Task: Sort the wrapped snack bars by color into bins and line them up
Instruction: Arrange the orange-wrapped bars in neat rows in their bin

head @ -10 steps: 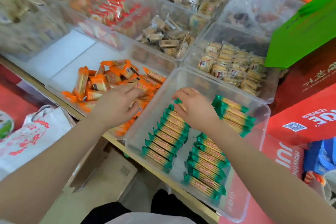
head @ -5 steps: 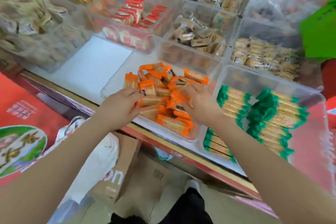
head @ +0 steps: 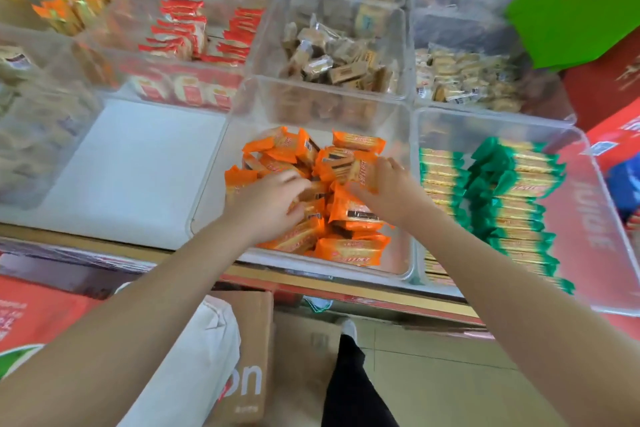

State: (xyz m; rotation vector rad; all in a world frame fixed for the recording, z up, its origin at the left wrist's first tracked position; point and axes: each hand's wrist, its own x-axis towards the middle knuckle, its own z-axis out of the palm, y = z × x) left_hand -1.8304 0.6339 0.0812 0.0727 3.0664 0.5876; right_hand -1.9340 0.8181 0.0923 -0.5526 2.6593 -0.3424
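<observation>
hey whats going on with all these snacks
A person has both hands in a clear plastic bin holding a loose heap of orange-wrapped snack bars. The left hand and right hand are working among the jumbled bars. In the neighbouring clear bin, green-wrapped snack bars already lie in neat rows.

Two hands, the left hand and the right hand, at the frame's centre. One loose heap of orange bars, too tangled to count. Two rows of green bars at right. One cardboard box, bottom centre.
</observation>
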